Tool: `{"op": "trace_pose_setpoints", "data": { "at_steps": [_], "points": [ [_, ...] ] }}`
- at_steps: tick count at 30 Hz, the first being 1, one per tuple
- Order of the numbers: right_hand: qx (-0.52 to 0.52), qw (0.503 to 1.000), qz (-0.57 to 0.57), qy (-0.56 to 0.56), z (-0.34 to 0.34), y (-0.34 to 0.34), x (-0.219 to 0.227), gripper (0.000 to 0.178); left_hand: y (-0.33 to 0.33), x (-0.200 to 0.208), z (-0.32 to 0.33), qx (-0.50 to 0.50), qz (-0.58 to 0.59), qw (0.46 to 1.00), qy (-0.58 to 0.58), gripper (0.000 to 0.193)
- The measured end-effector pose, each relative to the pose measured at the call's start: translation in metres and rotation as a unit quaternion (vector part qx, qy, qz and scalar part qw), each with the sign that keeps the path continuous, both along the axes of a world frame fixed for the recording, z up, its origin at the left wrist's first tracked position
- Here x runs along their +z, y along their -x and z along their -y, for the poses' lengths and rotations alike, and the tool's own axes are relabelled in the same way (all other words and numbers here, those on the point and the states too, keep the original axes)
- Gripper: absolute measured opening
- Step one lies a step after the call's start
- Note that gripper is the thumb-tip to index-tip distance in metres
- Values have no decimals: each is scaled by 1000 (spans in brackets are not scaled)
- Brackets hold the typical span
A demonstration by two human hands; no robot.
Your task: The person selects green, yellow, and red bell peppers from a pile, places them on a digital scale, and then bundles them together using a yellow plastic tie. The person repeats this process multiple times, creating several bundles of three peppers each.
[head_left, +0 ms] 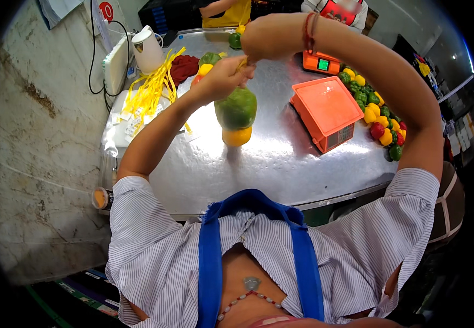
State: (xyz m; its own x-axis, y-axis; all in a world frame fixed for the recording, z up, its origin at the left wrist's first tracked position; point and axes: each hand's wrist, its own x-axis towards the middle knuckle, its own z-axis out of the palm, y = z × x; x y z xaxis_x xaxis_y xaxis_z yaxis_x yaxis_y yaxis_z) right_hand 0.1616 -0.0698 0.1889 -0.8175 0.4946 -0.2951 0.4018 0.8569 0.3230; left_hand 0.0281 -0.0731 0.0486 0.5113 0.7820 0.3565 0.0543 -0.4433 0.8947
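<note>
Just above the steel table (204, 186), a bundle of bell peppers hangs upright below my hands. A large green bell pepper (236, 109) sits over a yellow bell pepper (237, 136); whatever wraps them is hard to make out. My left hand (225, 79) is closed round the top of the bundle. Close by on the upper right, my right hand (272, 37) is also closed there, with a thin yellowish strip showing between the two. Its fingertips are partly hidden. Behind my left hand lie more peppers, among them a green one (209, 59).
Yellow strips with white tags (152, 90) lie at the left beside a white kettle (147, 50) and a dark red cloth (184, 69). An orange scale (327, 112) stands right of centre, another orange scale (321, 63) behind it. Several peppers (379, 115) line the right edge. Two people stand across the table.
</note>
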Motion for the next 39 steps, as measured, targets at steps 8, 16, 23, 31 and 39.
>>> {"op": "trace_pose_setpoints", "data": {
  "at_steps": [8, 16, 23, 31, 39],
  "points": [
    [57, 989, -41, 130, -19, -9, 48, 24, 44, -6, -65, -189, 88, 978, 18, 82],
    [70, 990, -107, 58, -27, -8, 65, 27, 10, -92, -108, -261, 230, 866, 360, 80],
    [24, 996, -57, -63, -97, -24, 56, 21, 15, -59, -58, -52, 213, 953, 210, 52],
    [220, 956, -167, -103, -65, 0, 79, 22, 96, 1, 82, 48, -105, 970, -216, 42],
    [155, 957, -231, -88, -35, -6, 92, 28, 95, 95, -22, 177, -84, 925, -326, 45]
  ]
}}
